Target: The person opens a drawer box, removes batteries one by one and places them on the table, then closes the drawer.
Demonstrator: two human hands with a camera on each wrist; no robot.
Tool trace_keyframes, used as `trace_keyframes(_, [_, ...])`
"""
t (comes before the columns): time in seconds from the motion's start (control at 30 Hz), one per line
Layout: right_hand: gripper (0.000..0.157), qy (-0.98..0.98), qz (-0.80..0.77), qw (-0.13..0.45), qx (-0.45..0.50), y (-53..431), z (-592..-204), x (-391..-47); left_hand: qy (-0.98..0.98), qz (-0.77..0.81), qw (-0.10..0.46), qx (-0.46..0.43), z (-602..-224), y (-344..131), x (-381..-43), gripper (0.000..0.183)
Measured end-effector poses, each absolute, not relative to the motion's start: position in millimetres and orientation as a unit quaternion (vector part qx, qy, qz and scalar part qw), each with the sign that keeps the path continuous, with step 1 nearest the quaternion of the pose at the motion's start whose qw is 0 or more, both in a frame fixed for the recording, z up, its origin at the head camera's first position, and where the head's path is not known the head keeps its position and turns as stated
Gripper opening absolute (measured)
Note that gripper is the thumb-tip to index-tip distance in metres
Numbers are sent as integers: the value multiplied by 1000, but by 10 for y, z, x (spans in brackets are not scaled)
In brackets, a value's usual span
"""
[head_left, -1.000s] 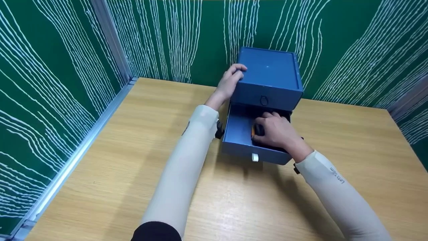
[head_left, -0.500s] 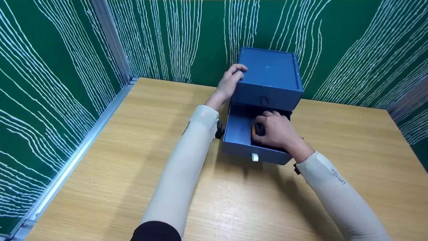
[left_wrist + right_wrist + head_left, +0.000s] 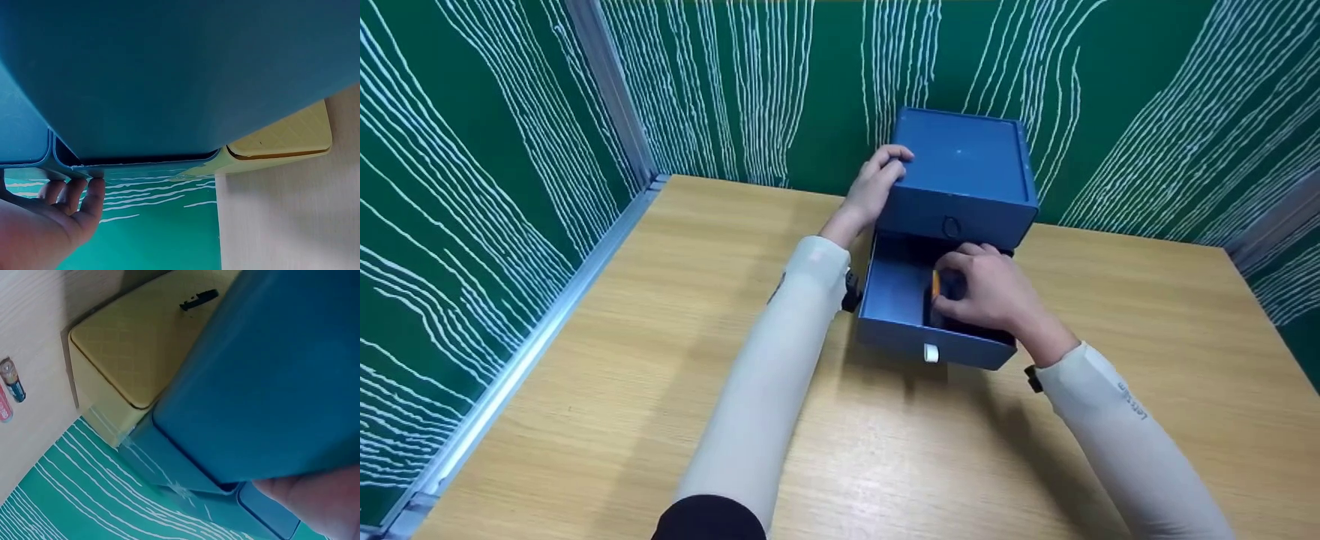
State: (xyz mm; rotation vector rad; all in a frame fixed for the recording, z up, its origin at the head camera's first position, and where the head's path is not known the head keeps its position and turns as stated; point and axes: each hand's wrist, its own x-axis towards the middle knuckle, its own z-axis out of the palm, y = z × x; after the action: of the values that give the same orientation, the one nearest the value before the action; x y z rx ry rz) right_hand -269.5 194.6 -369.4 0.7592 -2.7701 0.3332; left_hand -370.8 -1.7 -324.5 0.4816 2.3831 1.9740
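A blue drawer unit (image 3: 960,154) stands against the back wall with its middle drawer (image 3: 896,285) pulled out. Inside that drawer my right hand (image 3: 997,292) pinches a dark object with an orange edge (image 3: 936,285) between thumb and fingers; most of it is hidden by the hand, and I cannot tell what it is. My left hand (image 3: 874,187) rests against the unit's upper left side, fingertips at the top edge. In the left wrist view its fingers (image 3: 93,197) lie along the side of the casing. From the right wrist, only part of the right hand (image 3: 320,500) shows beyond the drawer's underside.
Below the open drawer sits a yellow drawer (image 3: 287,132) with a black pull (image 3: 199,299). A white tab (image 3: 931,352) marks the open drawer's front. A small battery (image 3: 12,379) and a pink cylinder (image 3: 4,405) lie on the wooden table (image 3: 660,337). Green patterned walls (image 3: 825,90) enclose it.
My right hand has risen slightly and shifted right, and the orange-edged object has come up with it, its orange edge now higher. The left hand has stayed in place.
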Motion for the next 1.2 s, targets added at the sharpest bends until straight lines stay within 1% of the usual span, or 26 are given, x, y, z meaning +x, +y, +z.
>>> trace_keyframes(0.2, [41,-947,146,122,258,1992,-3652,-2687,760,632,3,151,-3321,-1,-3784,24])
trace_keyframes(0.37, [40,-945,162,122,255,2032,-3611,-2668,759,632,4,153,-3329,-1,-3778,24])
trace_keyframes(0.57, [40,-948,178,107,241,2101,-3537,-2644,754,637,4,162,-3334,-3,-3779,24])
trace_keyframes(0.8, [36,-938,202,120,255,2201,-3467,-2645,755,635,-2,165,-3316,-4,-3778,25])
trace_keyframes(1.0, [36,-941,218,108,235,2298,-3437,-2623,758,632,2,160,-3315,2,-3776,25])
trace_keyframes(1.2, [35,-940,230,109,227,2391,-3404,-2607,757,634,3,156,-3318,2,-3783,25])
